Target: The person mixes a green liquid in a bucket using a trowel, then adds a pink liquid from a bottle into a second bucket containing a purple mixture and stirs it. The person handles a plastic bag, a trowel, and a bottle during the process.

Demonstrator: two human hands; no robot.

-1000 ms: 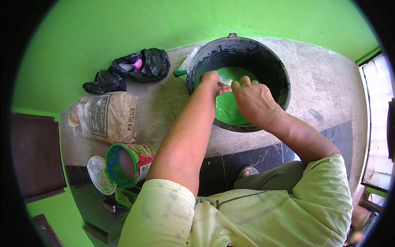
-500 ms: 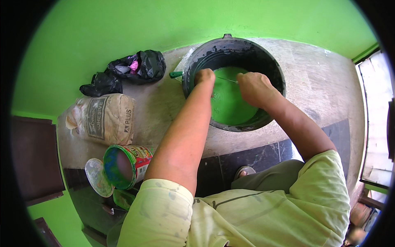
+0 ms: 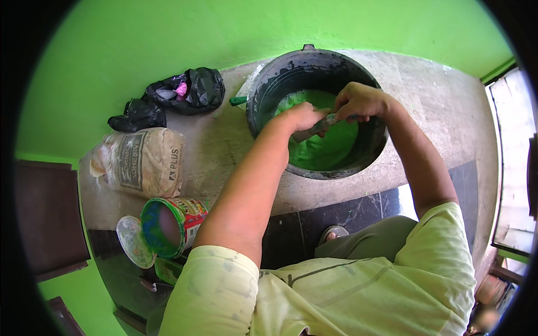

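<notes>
Two hands: both reaching into the round black plastic bucket (image 3: 263,106), over the bright green paint (image 3: 325,148) pooling at its bottom.
Left hand (image 3: 302,119): curling closed around the near end of a paint-smeared grey stick-like tool (image 3: 322,126), knuckles facing up.
Right hand (image 3: 361,102): gripping the far end of the same tool, fingers wrapped down over it.
Tool: lying tilted between the two hands, just above the paint, inside the bucket.
Bucket: standing on the pale concrete floor (image 3: 448,117), close against the green wall (image 3: 168,39).
Left of bucket: two crumpled black plastic bags (image 3: 190,89) lying near the wall, a pale printed sack (image 3: 143,162) resting just below them.
Near the left elbow: an open round paint can (image 3: 171,224) lying tilted, its detached lid (image 3: 134,242) sitting just beside it.
</notes>
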